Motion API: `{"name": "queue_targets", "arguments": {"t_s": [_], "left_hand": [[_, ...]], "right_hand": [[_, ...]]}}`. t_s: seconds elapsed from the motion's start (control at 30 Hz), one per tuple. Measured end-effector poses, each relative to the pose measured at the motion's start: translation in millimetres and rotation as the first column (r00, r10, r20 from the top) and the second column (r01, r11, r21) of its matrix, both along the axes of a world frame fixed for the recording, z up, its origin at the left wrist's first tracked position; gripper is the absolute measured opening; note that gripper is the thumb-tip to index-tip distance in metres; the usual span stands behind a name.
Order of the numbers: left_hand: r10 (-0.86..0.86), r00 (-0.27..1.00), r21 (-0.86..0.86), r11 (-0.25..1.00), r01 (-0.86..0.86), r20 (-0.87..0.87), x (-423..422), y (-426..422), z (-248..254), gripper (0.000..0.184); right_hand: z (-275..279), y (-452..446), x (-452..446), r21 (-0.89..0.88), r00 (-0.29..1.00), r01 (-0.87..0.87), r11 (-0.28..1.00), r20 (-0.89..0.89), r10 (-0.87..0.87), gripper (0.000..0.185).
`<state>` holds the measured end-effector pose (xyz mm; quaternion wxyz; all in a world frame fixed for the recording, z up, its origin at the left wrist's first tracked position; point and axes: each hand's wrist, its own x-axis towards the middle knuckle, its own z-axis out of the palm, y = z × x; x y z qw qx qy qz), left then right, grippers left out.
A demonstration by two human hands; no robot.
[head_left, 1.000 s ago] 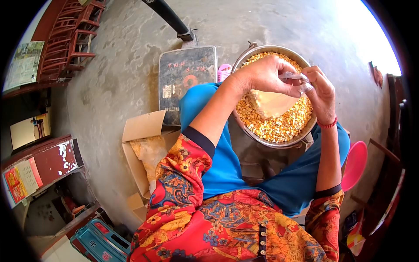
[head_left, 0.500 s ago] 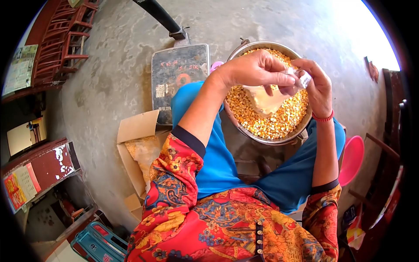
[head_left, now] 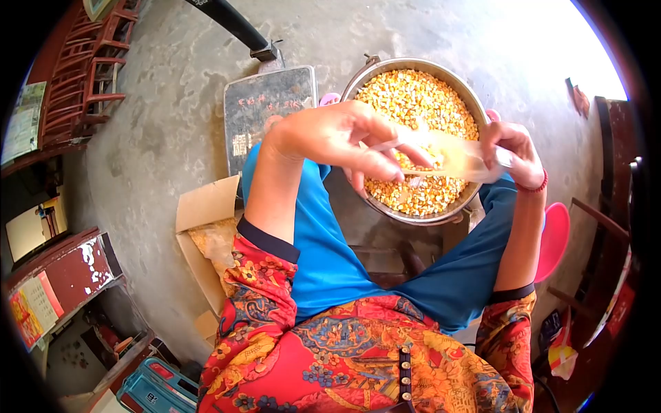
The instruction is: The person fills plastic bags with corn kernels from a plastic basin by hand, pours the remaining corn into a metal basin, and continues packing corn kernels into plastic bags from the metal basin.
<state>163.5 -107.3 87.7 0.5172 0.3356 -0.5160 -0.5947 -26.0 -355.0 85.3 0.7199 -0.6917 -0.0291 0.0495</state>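
A large metal pot (head_left: 420, 79) full of yellow corn kernels (head_left: 406, 103) stands in front of my knees. Over its right rim, my left hand (head_left: 513, 153) is closed on the gathered end of a clear plastic bag (head_left: 458, 157). The bag is blurred by motion and stretches sideways above the corn, with something pale in it. My right hand (head_left: 354, 141) is over the pot's left side, fingers partly spread beside the bag's other end. Whether those fingers touch the plastic is unclear.
A platform scale (head_left: 268, 103) lies left of the pot, its black post (head_left: 231, 26) rising behind. An open cardboard box (head_left: 206, 203) holds a bag near my right leg. A pink basin (head_left: 553, 241) is at the right. Red chairs (head_left: 86, 76) line the far left.
My hands have moved apart, the right one leftward. The bag, hanging down over the corn before, now stretches sideways from my left hand. The view has shifted slightly.
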Motion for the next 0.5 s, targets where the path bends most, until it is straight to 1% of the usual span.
{"name": "queue_targets", "arguments": {"t_s": [0.03, 0.07, 0.1, 0.13, 0.17, 0.2, 0.23, 0.27, 0.3, 0.33, 0.37, 0.4, 0.43, 0.5], "left_hand": [[0.021, 0.999, 0.169, 0.985, -0.028, 0.044, -3.1, -1.7, -1.1, 0.029], [0.034, 0.995, 0.331, 0.942, -0.063, 0.093, -6.4, -3.9, -1.9, 0.029], [0.038, 0.989, 0.482, 0.870, -0.104, 0.143, -8.6, -5.7, -2.4, 0.029], [0.037, 0.989, 0.481, 0.871, -0.102, 0.143, -9.6, -7.6, -1.2, 0.029], [0.036, 0.988, 0.442, 0.891, -0.099, 0.148, -10.1, -9.9, 1.3, 0.029], [0.037, 0.987, 0.403, 0.910, -0.097, 0.153, -11.0, -10.8, 2.5, 0.029], [0.036, 0.988, 0.405, 0.910, -0.095, 0.152, -12.1, -10.2, -0.6, 0.029], [0.049, 0.994, 0.435, 0.896, -0.088, 0.101, -12.0, -9.6, -5.8, 0.031], [0.063, 0.997, 0.464, 0.882, -0.080, 0.052, -10.8, -9.9, -8.6, 0.032], [0.060, 0.997, 0.467, 0.881, -0.078, 0.053, -8.9, -9.7, -8.1, 0.032], [0.044, 0.994, 0.496, 0.864, -0.089, 0.102, -6.7, -8.5, -7.0, 0.027], [0.025, 0.989, 0.521, 0.847, -0.100, 0.149, -5.7, -8.4, -6.4, 0.022], [0.020, 0.989, 0.522, 0.848, -0.095, 0.147, -5.7, -9.6, -8.5, 0.022], [0.145, 0.957, 0.448, 0.859, -0.248, 0.252, -6.4, -10.3, -14.1, 0.017]], "right_hand": [[0.1, -3.4, 0.1, -0.192, 0.991, -0.009, 0.981, -0.131, -0.017, 0.016], [0.0, -7.9, 0.8, -0.344, 0.972, -0.078, 0.936, -0.235, -0.006, 0.014], [1.2, -5.6, 2.2, -0.345, 0.972, -0.078, 0.935, -0.236, -0.006, 0.014], [2.7, -0.9, 4.6, -0.369, 0.995, 0.078, 0.926, -0.022, -0.092, 0.016], [3.4, 1.7, 5.6, -0.359, 0.966, 0.234, 0.904, 0.193, -0.173, 0.018], [2.7, 3.3, 5.8, -0.150, 0.952, 0.249, 0.957, 0.221, -0.213, 0.022], [1.5, 8.4, 6.4, -0.149, 0.952, 0.250, 0.957, 0.219, -0.214, 0.022], [-0.4, 16.5, 9.1, 0.021, 0.957, 0.131, 0.991, 0.257, -0.132, 0.023], [1.3, 27.4, 14.5, 0.185, 0.950, -0.001, 0.983, 0.308, -0.057, 0.025], [9.0, 37.4, 19.5, 0.043, 0.967, -0.062, 0.997, 0.250, 0.049, 0.023], [16.6, 47.2, 24.5, -0.096, 0.974, -0.130, 0.987, 0.175, 0.145, 0.022], [16.4, 55.3, 29.7, -0.225, 0.974, -0.143, 0.964, 0.139, 0.177, 0.016], [13.9, 60.3, 28.2, -0.219, 0.997, -0.072, 0.973, 0.002, 0.074, 0.011], [3.6, 55.5, 26.8, -0.157, 0.972, 0.000, 0.988, -0.233, -0.037, 0.010]]}}
